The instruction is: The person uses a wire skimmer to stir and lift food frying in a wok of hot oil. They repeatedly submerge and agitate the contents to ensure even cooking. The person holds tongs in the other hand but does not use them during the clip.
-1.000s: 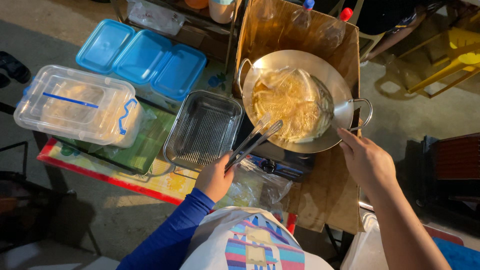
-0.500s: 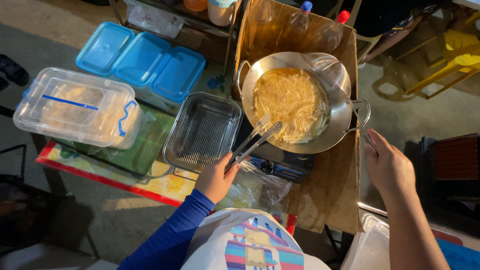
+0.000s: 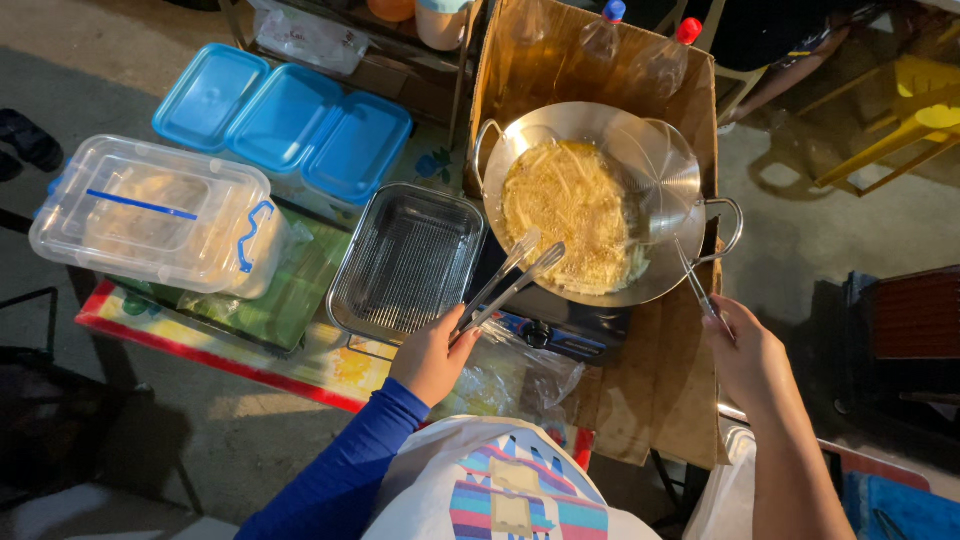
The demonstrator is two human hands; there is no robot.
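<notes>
Left hand [image 3: 432, 355] closed round the handles of long metal tongs [image 3: 510, 285], tips slightly parted and poised over the near-left rim of the wide, round, shiny steel wok [image 3: 655, 165]; pale yellow strips frying in bubbling oil [image 3: 570, 215] inside the wok, filling its left and middle part; right hand [image 3: 745, 350] gripped on the thin handle of a wire skimmer [image 3: 695, 285], handle running up over the wok's right rim, beside its loop handle; skimmer's head hard to make out against the shiny wall.

Wok seated on a dark portable gas stove [image 3: 555, 325] at the right end of the colourful patterned table [image 3: 220, 355], backed and flanked by a brown cardboard windscreen [image 3: 520, 60]; rectangular metal tray with a wire-mesh bottom [image 3: 405, 265] just left of the wok, touching or nearly touching its rim; crumpled clear plastic bag [image 3: 510, 375] at the table's near edge, just beside the left hand.

Clear lidded plastic box with blue clasps [image 3: 155, 215] at the left end; three blue-lidded containers [image 3: 285, 120] in a row along the far edge; two plastic bottles, one blue-capped, one red-capped [image 3: 640, 50], behind the cardboard.
</notes>
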